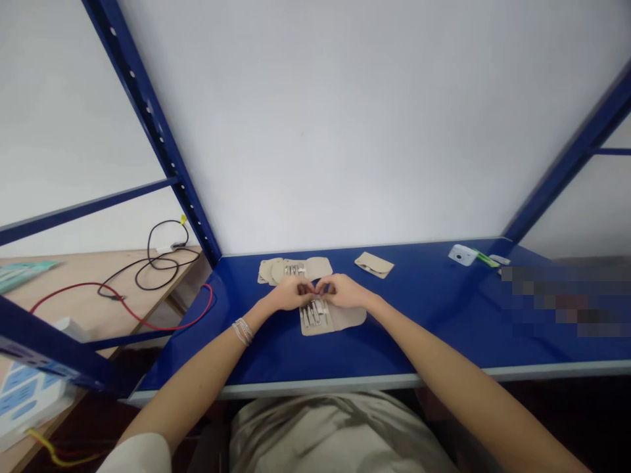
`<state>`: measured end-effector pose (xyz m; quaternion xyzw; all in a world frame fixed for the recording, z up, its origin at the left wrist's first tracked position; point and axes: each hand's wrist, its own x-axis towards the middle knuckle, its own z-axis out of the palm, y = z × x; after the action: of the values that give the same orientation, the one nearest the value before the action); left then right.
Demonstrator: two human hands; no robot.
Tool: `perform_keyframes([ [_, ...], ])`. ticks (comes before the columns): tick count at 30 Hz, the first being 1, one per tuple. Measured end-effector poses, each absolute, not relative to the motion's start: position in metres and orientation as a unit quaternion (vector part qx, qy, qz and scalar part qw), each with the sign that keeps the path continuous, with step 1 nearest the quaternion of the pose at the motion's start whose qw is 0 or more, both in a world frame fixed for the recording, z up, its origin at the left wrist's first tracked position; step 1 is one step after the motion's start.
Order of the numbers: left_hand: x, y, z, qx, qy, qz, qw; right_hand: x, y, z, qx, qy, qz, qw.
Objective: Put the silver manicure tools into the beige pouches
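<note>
An unfolded beige manicure case [339, 319] lies on the blue table in front of me, its flap to the right. Several silver nail tools [311, 315] sit side by side in its left half. My left hand [292, 293] is over the case's upper left edge, fingers pinched together. My right hand [342, 291] meets it from the right, thumb and fingers also closed at the top of the tools. Whatever is between the fingertips is too small to make out. Just behind my hands, another open case [318, 268] with tools overlaps several beige cases [270, 270].
A closed beige case [374, 264] lies behind my right hand. Farther right are a light blue camera-like item [462, 255] and a green item [487, 259]. Blue shelf posts [162, 141] frame the table [424, 315]. At left, cables [152, 263] lie on a wooden table.
</note>
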<state>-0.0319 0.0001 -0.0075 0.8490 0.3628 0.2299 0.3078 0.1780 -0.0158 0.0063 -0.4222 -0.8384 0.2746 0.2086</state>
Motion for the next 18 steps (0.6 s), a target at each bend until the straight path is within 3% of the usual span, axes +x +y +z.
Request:
perform_keyframes([
  [11, -0.032, 0.0, -0.007, 0.851, 0.376, 0.212, 0.299, 0.176, -0.014, 0.002, -0.445, -0.82, 0.27, 0.239],
  [18, -0.035, -0.005, 0.004, 0.874, 0.39, 0.188, 0.219, 0.176, -0.015, 0.002, -0.44, -0.817, 0.292, 0.233],
])
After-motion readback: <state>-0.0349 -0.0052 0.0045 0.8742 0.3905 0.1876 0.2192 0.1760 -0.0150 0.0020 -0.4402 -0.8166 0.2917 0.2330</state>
